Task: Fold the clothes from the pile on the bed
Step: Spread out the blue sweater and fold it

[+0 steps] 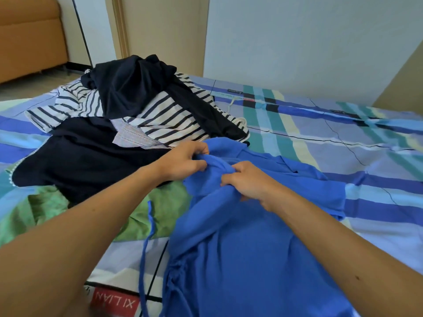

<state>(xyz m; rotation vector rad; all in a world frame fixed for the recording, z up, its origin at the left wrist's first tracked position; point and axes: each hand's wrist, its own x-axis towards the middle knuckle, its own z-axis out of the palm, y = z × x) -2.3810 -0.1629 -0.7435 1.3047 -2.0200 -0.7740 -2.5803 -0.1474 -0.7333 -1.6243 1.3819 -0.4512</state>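
Both hands are on the blue garment [240,243], centre of frame. Left hand [183,162] has its fingers curled shut on a bunched ridge of the blue fabric near the garment's top edge. Right hand [248,181] is just beside it, fingers closed on the same ridge, knuckles up. The two hands are near each other, not touching as far as I can tell.

The blue garment runs from the centre down to the bottom edge of the frame, crumpled, not flat. One sleeve [329,191] spreads out to the right on the bed sheet [343,133]. A thin blue cord [145,252] hangs off its left side, lower centre, and there is gathered stitching lower down on that side.

The pile [137,115] sits upper left of centre, on the bed: a dark navy piece [128,88] heaped on top, a striped white-and-navy top [169,120] under it, and another dark piece [87,165] spread in front. A green cloth [160,211] lies below that, partly under the blue garment.

The sheet is plaid blue, teal and cream. A red label [114,302] with letters is at the bottom left. An orange sofa [29,35] is in the upper left corner.
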